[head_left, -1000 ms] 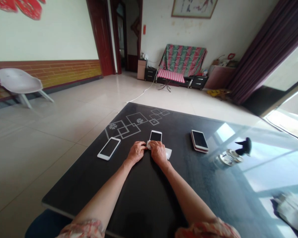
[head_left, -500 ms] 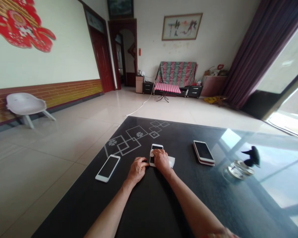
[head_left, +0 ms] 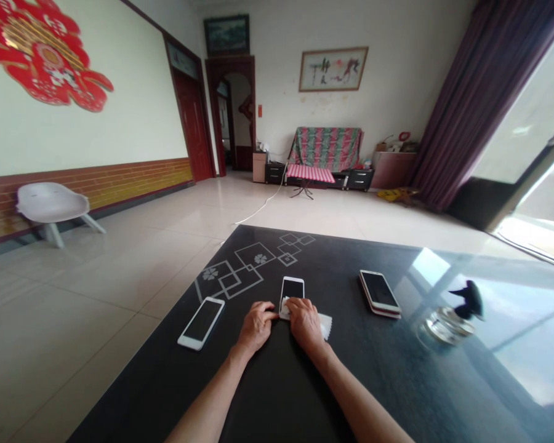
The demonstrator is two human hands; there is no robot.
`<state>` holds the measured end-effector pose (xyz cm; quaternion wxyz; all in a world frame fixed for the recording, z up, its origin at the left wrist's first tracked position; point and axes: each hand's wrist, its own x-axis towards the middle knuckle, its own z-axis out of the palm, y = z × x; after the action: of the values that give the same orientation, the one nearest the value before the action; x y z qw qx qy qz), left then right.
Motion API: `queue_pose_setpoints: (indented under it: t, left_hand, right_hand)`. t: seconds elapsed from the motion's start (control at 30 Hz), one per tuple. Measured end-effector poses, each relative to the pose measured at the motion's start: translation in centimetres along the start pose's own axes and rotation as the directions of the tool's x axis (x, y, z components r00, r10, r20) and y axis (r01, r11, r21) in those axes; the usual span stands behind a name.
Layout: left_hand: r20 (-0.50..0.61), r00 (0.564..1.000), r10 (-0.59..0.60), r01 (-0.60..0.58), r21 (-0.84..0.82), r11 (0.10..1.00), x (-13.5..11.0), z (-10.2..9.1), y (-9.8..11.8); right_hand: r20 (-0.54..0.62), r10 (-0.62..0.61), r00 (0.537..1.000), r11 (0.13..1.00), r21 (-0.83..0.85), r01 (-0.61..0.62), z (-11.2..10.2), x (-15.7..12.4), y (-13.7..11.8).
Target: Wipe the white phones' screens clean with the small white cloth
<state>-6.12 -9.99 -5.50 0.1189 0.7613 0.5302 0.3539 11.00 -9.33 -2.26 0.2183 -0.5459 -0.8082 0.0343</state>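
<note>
A white phone (head_left: 292, 287) with a dark screen lies flat in the middle of the black glass table (head_left: 332, 381). My right hand (head_left: 305, 320) covers its near end, fingers curled and pressing a small white cloth (head_left: 325, 322) onto it. Beside it my left hand (head_left: 256, 324) rests with its fingers curled, the fingertips touching the phone's near left edge. A second white phone (head_left: 202, 322) lies to the left of my hands. Further right lies a phone (head_left: 379, 293) with a reddish rim.
A glass ashtray (head_left: 445, 327) with a dark object (head_left: 467, 298) behind it stands at the table's right. Beyond the table are tiled floor, a white plastic chair (head_left: 50, 205) by the left wall, a covered bench (head_left: 325, 152) at the back and curtains on the right.
The camera has tilted upward, showing more of the room. My right hand with the cloth has slid a little back toward the phone's near end. My left hand stays beside the phone.
</note>
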Motion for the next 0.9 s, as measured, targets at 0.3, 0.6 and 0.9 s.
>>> queue_pose_setpoints:
  t: [0.3, 0.6, 0.9]
  left_hand:
    - [-0.008, 1.000, -0.004, 0.004, -0.008, 1.000, 0.0, 0.2, -0.2]
    - [-0.007, 1.000, -0.010, 0.009, -0.019, 1.000, 0.0, 0.0, 0.0]
    - [-0.021, 1.000, -0.008, 0.007, -0.020, 1.000, 0.0, 0.3, -0.3]
  right_hand:
    - [-0.029, 0.010, 1.000, 1.000, 0.019, -0.009, 0.4, 0.6, 0.5]
    - [-0.012, 0.007, 1.000, 1.000, 0.003, -0.007, 0.4, 0.9, 0.2]
    - [-0.010, -0.025, 1.000, 0.999, 0.044, 0.025, -0.3, -1.7, -0.1]
